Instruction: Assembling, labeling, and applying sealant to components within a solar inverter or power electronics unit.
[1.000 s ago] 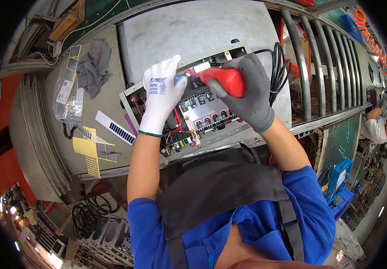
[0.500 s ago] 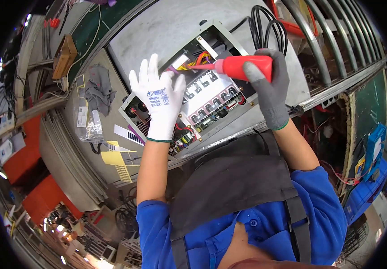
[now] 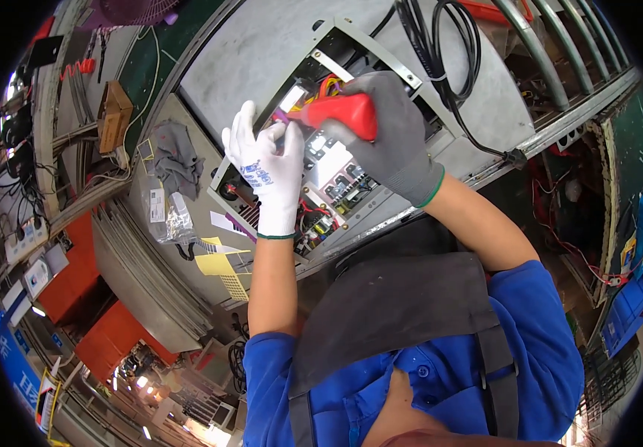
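Observation:
My right hand [image 3: 397,138], in a grey glove, is wrapped around a red squeeze bottle [image 3: 345,113]. The bottle lies almost level, its narrow tip pointing left at my left fingertips. My left hand [image 3: 268,165] wears a white glove; its thumb and forefinger are bent together beside a small purple piece [image 3: 281,116], and I cannot make out exactly what they pinch. Both hands are over an open metal casing [image 3: 382,51] holding circuit boards and yellow, orange and purple wires [image 3: 329,86]. My right hand covers part of the inside.
A coiled black cable [image 3: 452,93] with a plug lies right of the casing. Left are a grey cloth [image 3: 178,158], a clear plastic bag [image 3: 176,223] and yellow label sheets [image 3: 217,264]. Metal bars [image 3: 534,56] stand at the upper right; a cardboard box [image 3: 115,112] sits upper left.
My right hand has moved left and turned, bringing the red bottle's tip to my left fingertips. My left thumb and forefinger stay bent at about the same spot over the casing.

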Demonstrator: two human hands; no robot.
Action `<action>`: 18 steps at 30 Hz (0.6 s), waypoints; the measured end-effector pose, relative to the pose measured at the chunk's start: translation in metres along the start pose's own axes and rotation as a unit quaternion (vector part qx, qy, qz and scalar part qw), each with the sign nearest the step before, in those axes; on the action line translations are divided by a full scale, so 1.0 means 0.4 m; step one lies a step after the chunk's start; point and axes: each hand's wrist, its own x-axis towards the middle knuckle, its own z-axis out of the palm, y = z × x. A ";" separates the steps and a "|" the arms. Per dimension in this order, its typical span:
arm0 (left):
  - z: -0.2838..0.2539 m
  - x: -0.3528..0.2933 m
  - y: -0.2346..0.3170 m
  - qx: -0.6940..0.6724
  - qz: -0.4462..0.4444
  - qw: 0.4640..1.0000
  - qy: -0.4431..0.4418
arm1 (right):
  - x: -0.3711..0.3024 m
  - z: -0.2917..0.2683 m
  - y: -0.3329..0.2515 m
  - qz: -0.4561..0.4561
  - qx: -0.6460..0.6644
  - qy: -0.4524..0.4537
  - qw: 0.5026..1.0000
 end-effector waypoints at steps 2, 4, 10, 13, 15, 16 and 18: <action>-0.003 0.004 0.001 -0.008 -0.004 1.000 -0.001 | -0.012 0.003 0.004 0.023 0.001 0.012 1.000; -0.006 0.007 0.003 -0.013 -0.008 1.000 0.004 | -0.028 0.006 0.006 0.090 0.009 0.020 0.996; -0.019 0.015 0.004 -0.013 -0.004 1.000 -0.009 | -0.060 0.020 -0.005 0.098 0.008 0.015 0.995; -0.018 0.020 0.004 -0.029 -0.006 1.000 0.005 | -0.058 0.017 -0.008 0.078 -0.007 0.003 0.997; -0.017 0.021 0.006 -0.026 -0.003 1.000 0.011 | -0.055 0.014 -0.010 0.070 -0.012 -0.006 0.997; -0.016 0.021 0.006 -0.017 0.004 1.000 0.016 | -0.052 0.014 -0.011 0.051 -0.020 -0.006 0.998; -0.015 0.021 0.008 -0.024 0.000 1.000 0.016 | -0.044 0.015 -0.011 0.033 -0.027 -0.004 0.999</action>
